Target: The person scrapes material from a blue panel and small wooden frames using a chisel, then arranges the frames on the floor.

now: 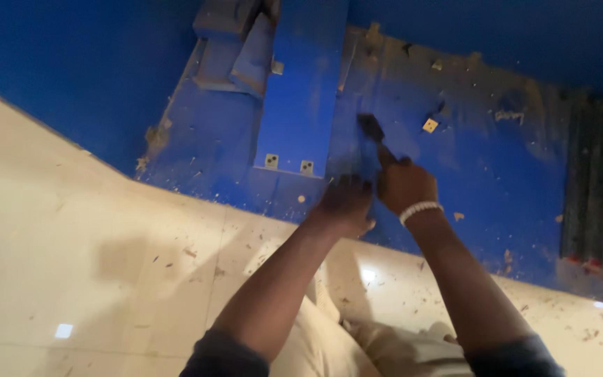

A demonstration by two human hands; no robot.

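Nearest the camera: dark sleeves at the bottom edge, cut off by the frame, with pale cloth between them; what that cloth belongs to is hard to make out.
Right hand (405,185): clenched round the handle of a dark tool (371,129), a white beaded bracelet (420,209) on the wrist.
Tool: blurred; its dark head stands up over the blue panel (483,160), and its kind cannot be told.
Left hand (345,204): blurred, fingers curled down at the panel's near edge, just beside the right hand; whether it grips anything cannot be told.
Upright blue board (301,84): stands on the panel just left of the hands, two small pale square plates (288,164) at its near end.
Pale square tag (430,125): lies on the panel beyond the right hand.
Dark ribbed piece (598,188): at the right edge, red along its near end, partly cut off.
Cream floor (71,244): strewn with wood chips.
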